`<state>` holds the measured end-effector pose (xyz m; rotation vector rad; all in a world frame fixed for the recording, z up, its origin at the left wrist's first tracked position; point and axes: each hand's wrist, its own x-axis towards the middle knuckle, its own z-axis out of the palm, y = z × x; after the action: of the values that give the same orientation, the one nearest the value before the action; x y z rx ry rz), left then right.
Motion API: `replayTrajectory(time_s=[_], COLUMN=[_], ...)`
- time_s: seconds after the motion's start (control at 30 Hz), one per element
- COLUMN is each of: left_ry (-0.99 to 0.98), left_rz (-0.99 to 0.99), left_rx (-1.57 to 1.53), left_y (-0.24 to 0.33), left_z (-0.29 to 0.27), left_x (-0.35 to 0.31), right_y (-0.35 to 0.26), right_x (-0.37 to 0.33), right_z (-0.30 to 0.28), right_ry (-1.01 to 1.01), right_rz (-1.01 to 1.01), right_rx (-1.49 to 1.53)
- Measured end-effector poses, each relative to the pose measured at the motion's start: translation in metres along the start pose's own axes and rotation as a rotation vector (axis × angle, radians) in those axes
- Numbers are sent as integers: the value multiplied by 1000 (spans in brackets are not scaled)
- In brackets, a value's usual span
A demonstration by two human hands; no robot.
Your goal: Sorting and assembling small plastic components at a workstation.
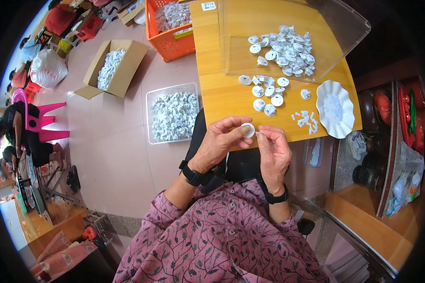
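Just over the table's near edge, my left hand point(217, 144) pinches a round white plastic disc point(248, 130) between thumb and fingers. My right hand point(275, 153) is closed close beside it, its thumb and forefinger on a small white plastic piece point(258, 133) at the disc's right side; whether the two touch I cannot tell. Ahead on the table lie several loose white round parts point(269, 91). To the right are a scatter of small white pegs point(308, 123) and a white scalloped dish point(349, 119) holding more tiny white pieces.
A clear plastic tray point(233, 61) with piled white parts sits on the wooden table point(212, 96). On the floor at left stand a clear bin point(151, 138) and a cardboard box point(91, 68), both full of parts. An orange crate point(167, 53) is behind, shelves point(385, 155) at right.
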<state>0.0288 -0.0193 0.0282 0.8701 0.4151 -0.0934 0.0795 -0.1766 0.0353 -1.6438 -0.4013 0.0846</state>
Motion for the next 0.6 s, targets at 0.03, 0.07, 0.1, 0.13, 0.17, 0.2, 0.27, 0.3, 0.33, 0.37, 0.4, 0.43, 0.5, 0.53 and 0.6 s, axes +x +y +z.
replayTrajectory(time_s=[0.03,0.07,0.1,0.13,0.17,0.2,0.27,0.3,0.33,0.37,0.4,0.43,0.5,0.53,0.6], left_ry=[2,-35,-70,-126,-123,-139,-153,-160,-167,-166,-159,-153,-144,-136,-139], left_rz=[0,17,37,79,82,95,110,124,137,139,133,127,156,185,199], left_rx=[-3,-20,-38,-51,-54,-37,-22,-5,12,10,7,4,-21,-43,-40], left_y=[0,0,0,-2,-2,-1,-1,-1,-1,-1,-1,-1,-3,-4,-6], left_z=[1,3,3,0,-1,-2,-4,-4,-5,-6,-6,-7,-7,-8,-11], left_x=[-3,-6,-8,-8,-9,-10,-12,-12,-13,-13,-13,-14,-14,-14,-14], right_y=[0,0,0,0,0,-1,-2,-3,-3,-4,-5,-5,-6,-6,-7], right_x=[-1,-2,-3,-4,-4,-4,-5,-6,-6,-6,-7,-7,-7,-7,-8], right_z=[1,2,4,5,6,7,7,7,8,8,9,9,10,10,9], right_ry=[-10,-13,-16,-18,-24,-19,-18,-27,-36,-39,-39,-38,-37,-33,-34], right_rz=[-5,-4,-1,2,2,9,16,12,9,8,-5,-18,-28,-37,-50], right_rx=[13,12,24,36,36,57,77,59,40,40,17,-5,-20,-33,-59])
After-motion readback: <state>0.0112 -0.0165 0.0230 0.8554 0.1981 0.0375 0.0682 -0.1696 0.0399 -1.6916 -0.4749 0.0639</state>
